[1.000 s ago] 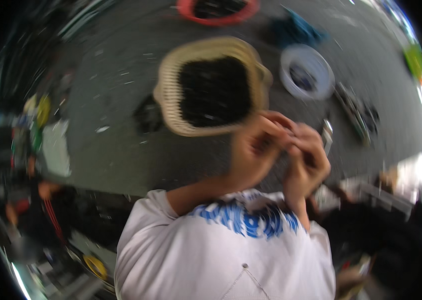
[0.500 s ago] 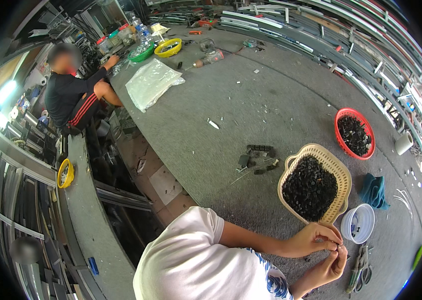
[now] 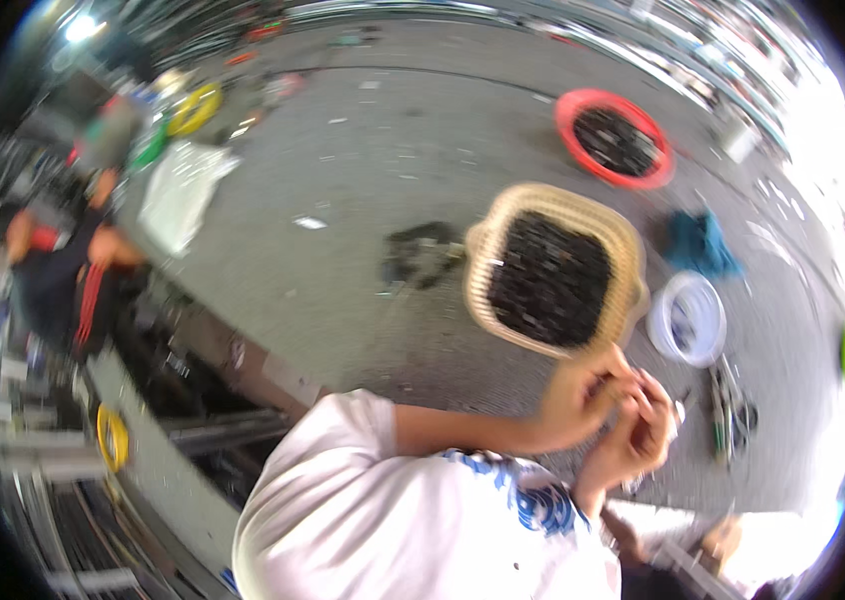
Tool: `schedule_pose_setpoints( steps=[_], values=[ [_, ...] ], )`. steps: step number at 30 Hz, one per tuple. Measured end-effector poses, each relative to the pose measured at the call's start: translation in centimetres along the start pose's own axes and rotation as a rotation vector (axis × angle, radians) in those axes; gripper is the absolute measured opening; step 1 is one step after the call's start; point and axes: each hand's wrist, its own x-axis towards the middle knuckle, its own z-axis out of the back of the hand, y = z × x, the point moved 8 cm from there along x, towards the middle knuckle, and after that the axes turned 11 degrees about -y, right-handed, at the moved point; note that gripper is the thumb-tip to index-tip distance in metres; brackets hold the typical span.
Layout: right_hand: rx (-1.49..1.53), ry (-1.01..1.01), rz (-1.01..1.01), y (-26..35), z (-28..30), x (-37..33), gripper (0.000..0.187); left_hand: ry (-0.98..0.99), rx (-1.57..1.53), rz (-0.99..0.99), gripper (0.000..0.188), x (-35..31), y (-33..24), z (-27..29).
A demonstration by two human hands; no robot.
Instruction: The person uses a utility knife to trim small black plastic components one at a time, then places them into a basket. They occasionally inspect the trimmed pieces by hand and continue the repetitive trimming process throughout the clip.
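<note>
My left hand [image 3: 579, 398] and my right hand [image 3: 641, 436] meet just below the beige plastic basket [image 3: 481, 275]. The fingers of both are pinched together at the tips. Whatever lies between them is too small and blurred to make out. Many small black pieces [image 3: 553, 280] fill the basket. Close to my right hand, on its far right side, stands a white plastic tub [image 3: 659, 325] with a few dark bits in it. Right of my hands lie scissors [image 3: 743, 415] beside a tool with green handles [image 3: 720, 425].
A red basket [image 3: 565, 128] of dark pieces stands farther back, with a teal cloth [image 3: 700, 245] nearer. Dark parts [image 3: 421, 250] lie left of the beige basket. A plastic bag [image 3: 181, 195] is at the far left, near a seated person [image 3: 53, 285]. Metal bars line the back.
The view has swung and blurred, so the baskets and tub appear farther left and higher. My hands remain pinched together beside the beige basket.
</note>
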Motion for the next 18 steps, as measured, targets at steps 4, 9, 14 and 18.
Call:
schedule_pose_setpoints(
  steps=[4,9,14,18],
  values=[
    [-0.058,0.082,-0.022,-0.3,-0.2,1.3,0.01,0.203,0.324,-0.019,0.005,2.9,-0.8,0.2],
    [-0.197,-0.097,0.069,-1.9,1.5,8.3,0.017,0.298,1.131,-0.253,0.017,8.2,-0.9,2.3],
    [-0.545,-0.015,0.155,-3.2,2.0,10.7,0.022,0.523,1.501,-0.269,0.021,9.3,1.9,3.4],
    [-0.654,0.284,0.092,-4.7,2.3,6.3,0.026,0.47,1.445,-0.261,0.016,9.6,2.2,3.5]
  ],
)
